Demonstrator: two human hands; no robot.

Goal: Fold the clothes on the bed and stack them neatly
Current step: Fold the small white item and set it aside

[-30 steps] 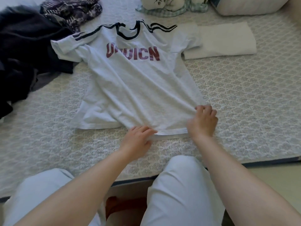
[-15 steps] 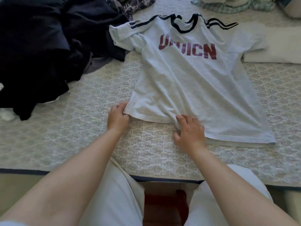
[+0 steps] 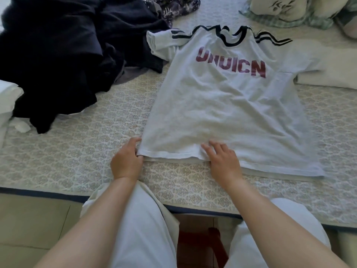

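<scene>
Bed (image 3: pixel 77 151) with pale patterned lace-look cover carries everything; near edge with dark piping runs across the bottom of the view.

Big heap of dark navy/black clothes (image 3: pixel 63 55) on the left half, crumpled, unfolded. Purple-grey patterned garment (image 3: pixel 173 6) pokes out behind it, also loose. These look like the bulk of the remaining work.

White short-sleeve t-shirt with black shoulder stripes and dark red lettering (image 3: pixel 222 105) lies face up, spread flat, collar away from the person, hem toward the near edge. Left sleeve is bunched and curled against the dark heap; right sleeve lies out flat. No fold made in it yet, just laid out and being squared.

Folded off-white cloth (image 3: pixel 328 74) sits just beyond the shirt's right sleeve, touching or slightly under it; cannot tell which. Looks like one finished item, likely the start of the stack.

White fabric (image 3: pixel 7 101) at the far left edge, cut off by the frame, unclear what it is.

Left hand (image 3: pixel 126 161) pinches the shirt's near-left hem corner, fingers curled on the fabric. Right hand (image 3: pixel 224 159) rests flat, fingers spread, pressing the hem around its middle, not gripping.

Judgement: early stage, one piece folded, one shirt prepped, the rest untouched.
</scene>
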